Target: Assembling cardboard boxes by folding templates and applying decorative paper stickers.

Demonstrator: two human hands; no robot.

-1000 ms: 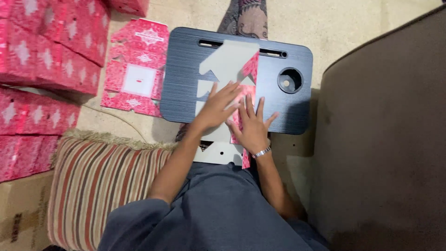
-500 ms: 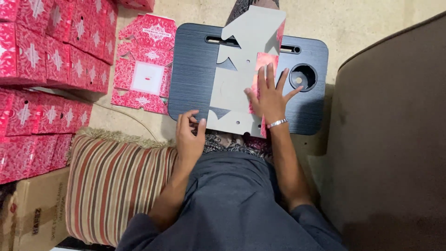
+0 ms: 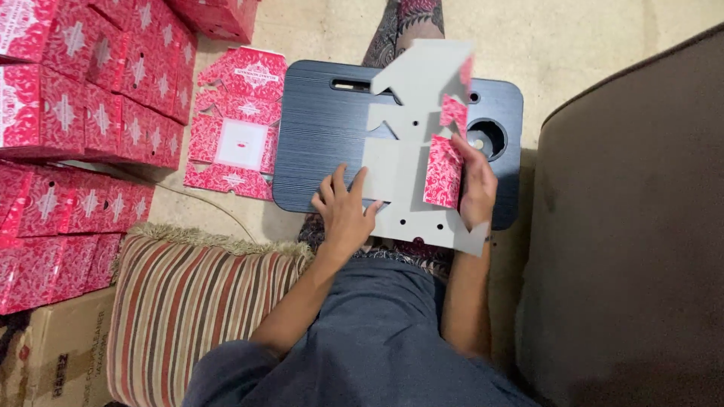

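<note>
On the dark lap worktop (image 3: 317, 128) lies a flat, unfolded grey carton blank (image 3: 411, 162), its plain inner side up and red patterned flaps showing along its right edge. The left hand (image 3: 345, 215) rests open with fingers spread, pressing the blank's lower left part against the worktop. The right hand (image 3: 475, 185) curls around the blank's right edge, gripping a raised red flap (image 3: 443, 172). Another flat red carton (image 3: 237, 124) lies on the floor just left of the worktop, beside stacked red boxes (image 3: 83, 113). A striped cushion (image 3: 188, 301) sits near the left arm.
</note>
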